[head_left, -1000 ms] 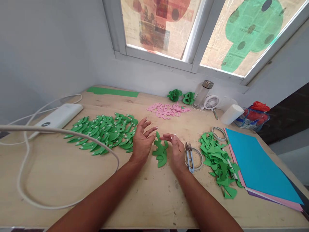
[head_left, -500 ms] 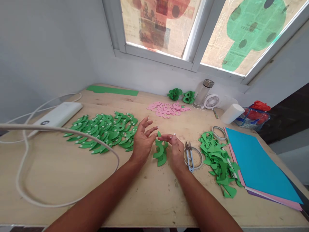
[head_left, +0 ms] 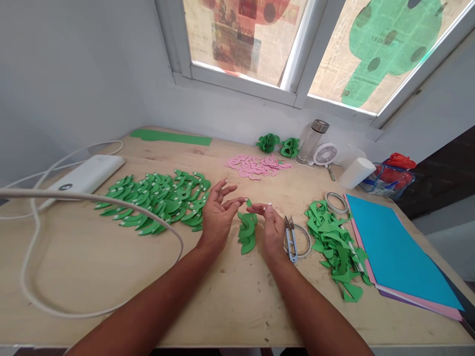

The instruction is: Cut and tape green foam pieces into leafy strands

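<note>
Above the middle of the table, my left hand (head_left: pixel 218 212) has its thumb and a finger pinched near a small white bit at the fingertips. My right hand (head_left: pixel 272 225) pinches a small curved green paper piece (head_left: pixel 249 202) whose tip shows between the two hands. Below it, a joined stack of wavy green paper pieces (head_left: pixel 247 233) lies between my palms. To the left is a spread of curved green pieces with white tabs (head_left: pixel 159 200). Snips (head_left: pixel 291 240) rest on a tape roll (head_left: pixel 305 241) right of my right hand.
Green scraps (head_left: pixel 337 247), another tape roll (head_left: pixel 336 202) and coloured sheets (head_left: pixel 401 252) are at the right. Pink cutouts (head_left: pixel 256 166), green paper balls (head_left: pixel 268 143), a bottle (head_left: pixel 313 141) and a small fan (head_left: pixel 325 154) stand behind. A white cable (head_left: pixel 111 198) loops over a power bank (head_left: pixel 87 175).
My left fingertips have shifted slightly, and the white bit now shows at them. The small green piece has moved a little right and up from the stack.
</note>
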Demonstrator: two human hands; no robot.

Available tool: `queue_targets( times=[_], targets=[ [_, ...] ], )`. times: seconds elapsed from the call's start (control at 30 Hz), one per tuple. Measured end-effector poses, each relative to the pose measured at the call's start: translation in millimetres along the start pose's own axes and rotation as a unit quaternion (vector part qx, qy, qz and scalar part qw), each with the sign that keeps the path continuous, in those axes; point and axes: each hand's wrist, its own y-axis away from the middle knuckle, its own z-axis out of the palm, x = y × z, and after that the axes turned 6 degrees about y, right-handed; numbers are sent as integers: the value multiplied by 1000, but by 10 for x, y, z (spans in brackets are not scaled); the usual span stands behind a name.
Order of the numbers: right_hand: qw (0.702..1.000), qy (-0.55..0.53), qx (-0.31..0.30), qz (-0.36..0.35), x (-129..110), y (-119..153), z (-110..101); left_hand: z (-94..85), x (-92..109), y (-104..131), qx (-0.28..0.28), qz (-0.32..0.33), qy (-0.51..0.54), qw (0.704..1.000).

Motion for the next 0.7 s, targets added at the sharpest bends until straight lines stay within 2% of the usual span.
queue_targets(
  times=[0.7],
  targets=[
    [999,34,-2,-41,14,11,-13,15,0,15,9,-6,13,1000]
  ],
)
